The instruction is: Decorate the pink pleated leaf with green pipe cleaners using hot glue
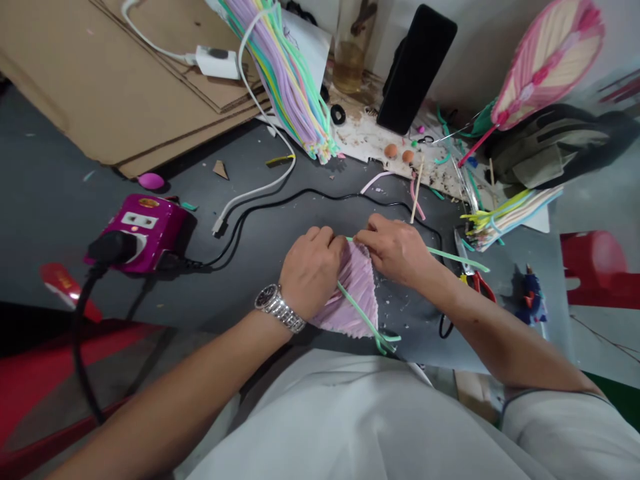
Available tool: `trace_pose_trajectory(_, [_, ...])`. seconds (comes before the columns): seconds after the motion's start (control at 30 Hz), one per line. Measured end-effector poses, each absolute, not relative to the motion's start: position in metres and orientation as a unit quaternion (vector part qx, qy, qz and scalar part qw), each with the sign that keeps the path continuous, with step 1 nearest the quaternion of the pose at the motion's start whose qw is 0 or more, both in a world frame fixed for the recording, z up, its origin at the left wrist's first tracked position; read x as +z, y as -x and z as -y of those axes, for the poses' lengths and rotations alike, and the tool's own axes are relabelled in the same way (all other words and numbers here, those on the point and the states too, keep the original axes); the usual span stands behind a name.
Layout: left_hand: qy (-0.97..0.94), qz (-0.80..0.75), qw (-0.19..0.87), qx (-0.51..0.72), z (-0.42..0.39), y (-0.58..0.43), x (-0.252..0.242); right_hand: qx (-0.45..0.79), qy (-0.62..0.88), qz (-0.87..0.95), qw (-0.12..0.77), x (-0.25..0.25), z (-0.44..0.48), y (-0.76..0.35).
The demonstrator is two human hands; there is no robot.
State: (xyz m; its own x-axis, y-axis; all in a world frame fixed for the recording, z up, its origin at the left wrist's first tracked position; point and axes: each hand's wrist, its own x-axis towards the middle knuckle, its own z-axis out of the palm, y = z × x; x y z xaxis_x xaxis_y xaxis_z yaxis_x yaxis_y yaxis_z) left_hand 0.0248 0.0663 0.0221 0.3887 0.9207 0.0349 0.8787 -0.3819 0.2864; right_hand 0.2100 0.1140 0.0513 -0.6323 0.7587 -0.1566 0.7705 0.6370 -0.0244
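Shirt front [320, 420] overhangs the worktop [60, 193], where the left hand [313, 270] clamps a pink pipe-cleaner fan [353, 297] lying near the edge and the right hand [397, 250] pinches its green stem [457, 258]; any slackened grip could let it spring apart.

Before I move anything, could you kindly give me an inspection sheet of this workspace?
surface: dark grey table, flecked with scraps.
job's things: pink pipe-cleaner panel, green pipe cleaner lying across it.
clutter: cardboard sheets, pastel pipe-cleaner bundle, pliers, glue gun.
hands: left hand, wearing a wristwatch, and right hand both grip the panel.
cables: black cable runs to a magenta power strip; white charger cable lies nearby.
surroundings: red stool, dark bag.
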Motion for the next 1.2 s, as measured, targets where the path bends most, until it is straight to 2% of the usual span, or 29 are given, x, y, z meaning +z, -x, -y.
trace_pose_trajectory(0.13, [-0.821, -0.551, 0.110, 0.100, -0.066, -0.027, 0.022, -0.077, -0.433, -0.898, -0.004, 0.046, -0.111, -0.228])
trace_pose_trajectory(0.23, [-0.820, -0.554, 0.097, 0.111, -0.065, -0.028, 0.021, -0.092, -0.439, -0.893, -0.024, 0.041, -0.106, -0.237])
trace_pose_trajectory(0.67, [-0.824, -0.551, 0.065, 0.116, -0.063, -0.028, 0.016, -0.100, -0.485, -0.863, 0.101, 0.054, -0.092, -0.220])
trace_pose_trajectory(1.03, [-0.820, -0.554, 0.070, 0.123, -0.063, -0.027, 0.016, -0.079, -0.489, -0.861, 0.121, 0.054, -0.086, -0.218])
trace_pose_trajectory(1.2, [-0.819, -0.556, 0.072, 0.125, -0.063, -0.027, 0.015, -0.053, -0.486, -0.867, 0.093, 0.058, -0.090, -0.213])
